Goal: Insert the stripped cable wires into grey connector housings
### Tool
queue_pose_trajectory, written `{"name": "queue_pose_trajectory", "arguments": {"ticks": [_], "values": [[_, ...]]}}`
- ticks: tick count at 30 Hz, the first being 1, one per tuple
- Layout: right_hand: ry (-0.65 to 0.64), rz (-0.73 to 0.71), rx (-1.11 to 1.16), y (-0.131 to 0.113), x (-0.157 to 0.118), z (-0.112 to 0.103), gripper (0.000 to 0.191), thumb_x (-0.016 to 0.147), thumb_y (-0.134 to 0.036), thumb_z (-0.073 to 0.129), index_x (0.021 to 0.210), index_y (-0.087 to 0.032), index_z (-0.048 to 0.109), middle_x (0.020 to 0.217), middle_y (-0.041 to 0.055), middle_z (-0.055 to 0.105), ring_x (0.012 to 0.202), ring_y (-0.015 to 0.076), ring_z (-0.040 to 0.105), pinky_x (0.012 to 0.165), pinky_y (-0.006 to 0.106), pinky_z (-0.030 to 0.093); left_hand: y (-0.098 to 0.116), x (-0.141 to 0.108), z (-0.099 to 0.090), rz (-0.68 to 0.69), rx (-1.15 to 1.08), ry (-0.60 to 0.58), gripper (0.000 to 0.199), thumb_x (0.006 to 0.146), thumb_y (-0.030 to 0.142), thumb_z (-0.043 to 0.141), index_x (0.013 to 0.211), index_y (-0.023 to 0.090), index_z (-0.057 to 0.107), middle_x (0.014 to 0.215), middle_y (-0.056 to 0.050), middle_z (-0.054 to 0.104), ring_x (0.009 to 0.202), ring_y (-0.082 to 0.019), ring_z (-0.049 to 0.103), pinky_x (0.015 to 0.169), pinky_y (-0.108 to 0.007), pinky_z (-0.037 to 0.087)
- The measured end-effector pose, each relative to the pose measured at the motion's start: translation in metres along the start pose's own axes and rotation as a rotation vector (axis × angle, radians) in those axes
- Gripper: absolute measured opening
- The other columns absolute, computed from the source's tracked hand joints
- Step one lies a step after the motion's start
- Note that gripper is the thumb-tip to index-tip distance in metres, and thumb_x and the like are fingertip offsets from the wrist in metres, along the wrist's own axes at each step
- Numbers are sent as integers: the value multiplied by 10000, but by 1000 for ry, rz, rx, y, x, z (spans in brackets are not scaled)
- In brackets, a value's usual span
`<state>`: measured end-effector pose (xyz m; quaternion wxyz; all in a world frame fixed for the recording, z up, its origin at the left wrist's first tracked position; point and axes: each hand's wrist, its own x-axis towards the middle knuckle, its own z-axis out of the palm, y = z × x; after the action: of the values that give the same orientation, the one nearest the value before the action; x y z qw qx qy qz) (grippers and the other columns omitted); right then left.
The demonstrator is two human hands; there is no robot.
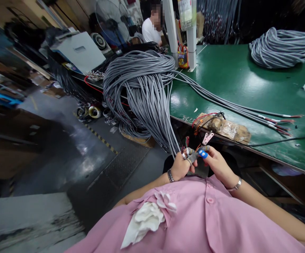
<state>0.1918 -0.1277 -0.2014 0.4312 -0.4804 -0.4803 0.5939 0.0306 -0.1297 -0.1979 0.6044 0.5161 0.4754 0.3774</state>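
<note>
My left hand (182, 166) is closed round the ends of several grey cables (152, 102), whose thin red and green wires stick up above the fingers. Close beside it on the right, my right hand (215, 162) is pinched at the wire ends, with a blue cover on one digit and grey wraps on fingers. Thin orange wires show between the two hands; the fingertips partly hide them. The cables hang in a thick bundle over the green table's edge. Just above my right hand is a pink clip (208, 138) at the table edge.
On the green table (228, 80) lie a taped wooden block (221, 127), cables with stripped ends (279, 123) and a grey cable coil (281, 49). A white post (191, 45) stands at the back, with a person (151, 30) beyond. A grey-white box (81, 51) sits left.
</note>
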Motion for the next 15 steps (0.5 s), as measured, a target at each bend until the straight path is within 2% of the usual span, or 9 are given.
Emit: {"name": "queue_pose_trajectory", "arguments": {"ticks": [4, 7, 11, 15], "values": [[-37, -21, 80, -1, 5, 2, 266, 759, -427, 682, 836, -183, 609, 726, 17, 619, 615, 128, 519, 564, 250, 398, -1, 1, -1, -39, 16, -112, 311, 789, 405, 620, 671, 131, 534, 542, -5, 565, 376, -84, 491, 382, -189, 365], [-98, -6, 59, -3, 8, 1, 268, 730, -417, 710, 783, -168, 626, 695, 19, 633, 586, 124, 523, 572, 259, 403, -2, 2, -3, -85, 10, -151, 280, 758, 364, 644, 665, 130, 524, 525, 1, 557, 351, -87, 477, 346, -187, 344], [-35, 32, 60, 0, 11, 1, 310, 712, -443, 722, 781, -153, 633, 672, 11, 603, 567, 108, 478, 533, 246, 367, 1, 2, -2, -104, -66, -104, 333, 755, 416, 646, 650, 128, 518, 509, 6, 547, 343, -74, 462, 351, -179, 341], [22, 72, 175, 4, 10, 6, 312, 718, -444, 722, 772, -162, 602, 624, -18, 532, 523, 86, 397, 504, 237, 327, 3, 3, 0, -106, -201, -23, 390, 759, 501, 628, 685, 137, 510, 502, 9, 552, 320, -72, 435, 328, -180, 296]]}}
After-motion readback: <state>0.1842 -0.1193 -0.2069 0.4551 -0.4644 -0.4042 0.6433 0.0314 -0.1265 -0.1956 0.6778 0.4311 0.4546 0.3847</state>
